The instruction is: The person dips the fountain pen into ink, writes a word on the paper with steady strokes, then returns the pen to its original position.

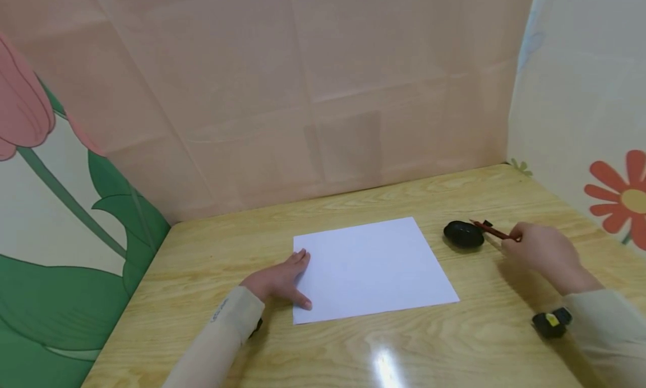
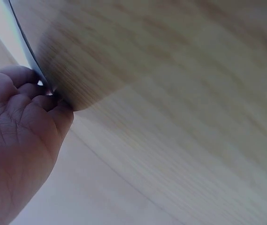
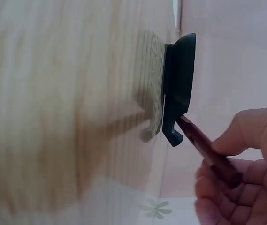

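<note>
A sheet of white paper (image 1: 368, 270) lies flat on the wooden table. My left hand (image 1: 282, 278) rests at its left edge, thumb spread away from the fingers, which touch the sheet near that edge. In the left wrist view the palm of my left hand (image 2: 20, 122) shows, fingertips down at the surface. Far to the right, my right hand (image 1: 545, 250) pinches a dark red pencil-like stick (image 1: 497, 232) between thumb and fingers. Its thin end points at a black oval dish (image 1: 461, 235) with a small tab, and overlaps the dish (image 3: 180, 75) in the right wrist view.
The wood-grain table (image 1: 212, 248) meets a pinkish cloth backdrop (image 1: 242, 107) at the back. Flower-printed panels stand left and right, one bearing a red flower (image 1: 633, 200). A small black wrist device (image 1: 550, 323) hangs by the right sleeve.
</note>
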